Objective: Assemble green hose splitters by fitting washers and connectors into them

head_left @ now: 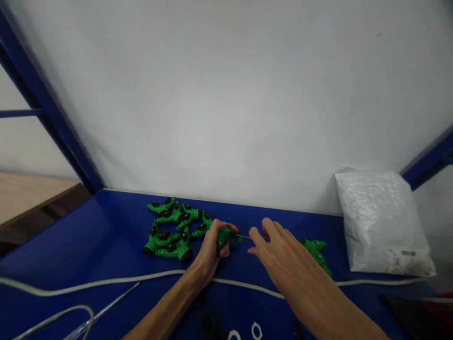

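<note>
The left grip is closing around a green connector, its dark-tipped end pointing right. The right grip, to the connector's right, is holding a thin metal shaft reaching that end. Other green connectors are crowding leftward; bare table is lying behind, the wall bounding it.

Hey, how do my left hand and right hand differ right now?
Your left hand grips a green fitting; your right hand holds a thin metal rod pointing toward it. The left hand is nearer the green cluster; the right hand is nearer the white package. Both hands are bare.
</note>
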Tool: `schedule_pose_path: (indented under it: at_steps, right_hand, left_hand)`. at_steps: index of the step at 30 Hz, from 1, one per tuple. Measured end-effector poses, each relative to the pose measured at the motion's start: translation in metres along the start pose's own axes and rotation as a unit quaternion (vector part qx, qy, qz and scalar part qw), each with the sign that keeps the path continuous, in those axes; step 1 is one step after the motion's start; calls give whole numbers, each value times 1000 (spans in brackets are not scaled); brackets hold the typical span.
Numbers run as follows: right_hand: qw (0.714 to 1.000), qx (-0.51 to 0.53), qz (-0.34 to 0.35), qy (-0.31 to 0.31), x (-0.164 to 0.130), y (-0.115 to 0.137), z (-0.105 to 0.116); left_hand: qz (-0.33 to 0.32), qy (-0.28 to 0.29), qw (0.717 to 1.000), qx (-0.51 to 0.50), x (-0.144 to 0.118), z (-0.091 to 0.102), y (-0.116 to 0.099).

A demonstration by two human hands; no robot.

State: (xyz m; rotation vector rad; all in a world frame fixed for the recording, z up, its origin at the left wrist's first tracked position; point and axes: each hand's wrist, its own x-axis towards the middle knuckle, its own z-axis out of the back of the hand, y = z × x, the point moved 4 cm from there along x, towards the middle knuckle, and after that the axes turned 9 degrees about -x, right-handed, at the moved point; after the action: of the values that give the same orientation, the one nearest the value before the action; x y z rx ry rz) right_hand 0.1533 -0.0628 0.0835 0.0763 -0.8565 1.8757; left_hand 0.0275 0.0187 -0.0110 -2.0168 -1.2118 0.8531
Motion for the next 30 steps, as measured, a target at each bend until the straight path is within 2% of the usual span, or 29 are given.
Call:
schedule_pose_path:
  at_steps: [4, 11, 23, 30]
  right_hand:
    - [999, 22, 16, -34, -7, 0, 1]
    - [1000, -1, 0, 10, 14, -2, 24]
    - [1000, 2, 25, 14, 14, 3, 26]
    - [1000, -3, 1, 19, 8, -1, 12]
  left_hand:
    - [2, -1, 1000, -5, 1, 1, 1]
    - [-2, 5, 1000, 3, 1, 0, 1]
    - [7, -1, 1000, 5, -2, -5, -4]
    - [-4, 0, 1000, 2, 0, -1, -1]
